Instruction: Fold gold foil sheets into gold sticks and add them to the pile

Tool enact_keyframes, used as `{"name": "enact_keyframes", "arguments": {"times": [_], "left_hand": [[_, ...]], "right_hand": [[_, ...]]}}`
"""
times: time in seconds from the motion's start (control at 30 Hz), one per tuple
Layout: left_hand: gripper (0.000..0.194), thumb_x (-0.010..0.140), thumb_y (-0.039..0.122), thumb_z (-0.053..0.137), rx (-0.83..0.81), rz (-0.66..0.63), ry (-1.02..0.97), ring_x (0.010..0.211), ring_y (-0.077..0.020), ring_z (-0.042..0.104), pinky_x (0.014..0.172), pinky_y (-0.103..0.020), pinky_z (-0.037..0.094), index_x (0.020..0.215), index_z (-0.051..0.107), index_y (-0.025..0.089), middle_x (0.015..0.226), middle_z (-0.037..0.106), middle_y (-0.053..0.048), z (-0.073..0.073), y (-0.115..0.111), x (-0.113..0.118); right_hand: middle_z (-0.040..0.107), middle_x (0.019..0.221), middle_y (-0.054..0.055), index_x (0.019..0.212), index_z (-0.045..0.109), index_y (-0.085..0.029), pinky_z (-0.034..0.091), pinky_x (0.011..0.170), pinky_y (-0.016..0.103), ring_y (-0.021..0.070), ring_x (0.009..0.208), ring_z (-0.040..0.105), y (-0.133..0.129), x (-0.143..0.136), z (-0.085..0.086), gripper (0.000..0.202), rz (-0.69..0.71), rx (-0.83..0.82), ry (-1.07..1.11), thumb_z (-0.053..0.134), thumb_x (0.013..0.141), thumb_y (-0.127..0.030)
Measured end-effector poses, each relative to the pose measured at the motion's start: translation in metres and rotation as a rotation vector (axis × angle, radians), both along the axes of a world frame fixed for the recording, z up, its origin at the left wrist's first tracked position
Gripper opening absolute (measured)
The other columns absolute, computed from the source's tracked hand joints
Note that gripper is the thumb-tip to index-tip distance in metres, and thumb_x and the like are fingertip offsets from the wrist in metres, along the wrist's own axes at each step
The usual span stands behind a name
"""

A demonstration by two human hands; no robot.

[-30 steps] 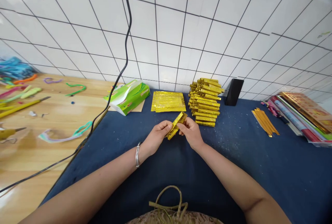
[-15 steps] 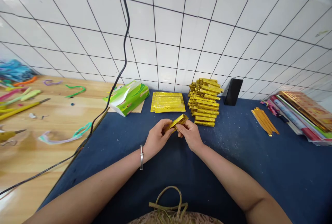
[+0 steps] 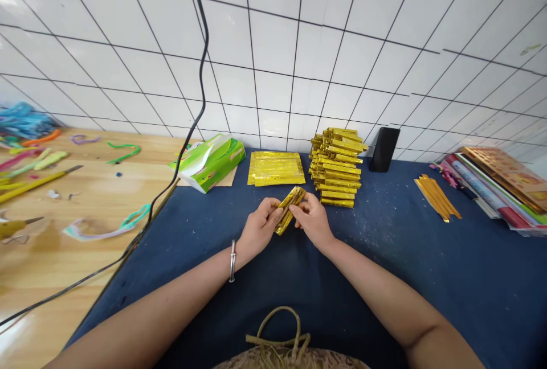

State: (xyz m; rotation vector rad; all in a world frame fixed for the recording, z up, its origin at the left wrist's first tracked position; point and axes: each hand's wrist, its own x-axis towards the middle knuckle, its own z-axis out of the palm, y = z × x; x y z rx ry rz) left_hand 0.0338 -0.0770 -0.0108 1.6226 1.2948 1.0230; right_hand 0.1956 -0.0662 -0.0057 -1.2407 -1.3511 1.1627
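Note:
A folded strip of shiny gold foil paper (image 3: 294, 196) is held between my two hands above the dark blue tabletop. My left hand (image 3: 259, 225) is closed on its left side, thumb on top. My right hand (image 3: 314, 220) pinches its right edge with thumb and fingers. The strip lies at a slant, with a long crease facing up. Behind my hands are flat gold foil sheets (image 3: 277, 168), and to their right rises a pile of folded gold foil strips (image 3: 339, 172).
A green tissue pack (image 3: 222, 164) lies at back left. A black phone (image 3: 385, 150) leans on the tiled wall. More golden strips (image 3: 438, 197) and stacked books (image 3: 504, 187) are at right. A black cable (image 3: 188, 141) hangs down across the left side, by a wooden table (image 3: 85, 187) with craft bits.
The gold foil strip has turned in my hands: its creased, broad face now shows and its lower end points more toward me. Both hands stay in nearly the same place.

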Motion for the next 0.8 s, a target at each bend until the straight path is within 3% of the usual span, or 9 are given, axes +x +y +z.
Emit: {"name": "enact_keyframes", "arguments": {"times": [0.37, 0.8], "left_hand": [[0.019, 0.087, 0.039, 0.047, -0.014, -0.020, 0.016, 0.060, -0.0102, 0.047, 0.057, -0.020, 0.036, 0.085, 0.050, 0.020, 0.068, 0.051, 0.004, -0.0001, 0.0040, -0.0022], [0.021, 0.085, 0.038, 0.053, 0.003, -0.007, -0.135, 0.067, -0.0112, 0.047, 0.063, -0.021, 0.040, 0.081, 0.056, 0.018, 0.074, 0.053, 0.001, -0.0026, 0.0076, -0.0046]], "right_hand": [[0.059, 0.065, -0.005, 0.100, 0.056, -0.020, 0.041, 0.043, 0.018, 0.0081, 0.049, 0.052, -0.0028, 0.0009, 0.0064, 0.024, 0.037, -0.036, -0.029, 0.055, 0.078, -0.029], [0.055, 0.065, -0.003, 0.100, 0.058, -0.020, 0.045, 0.050, 0.022, 0.0103, 0.055, 0.055, -0.0015, 0.0052, -0.0009, 0.025, 0.113, -0.003, 0.056, 0.053, 0.084, -0.038]]}}
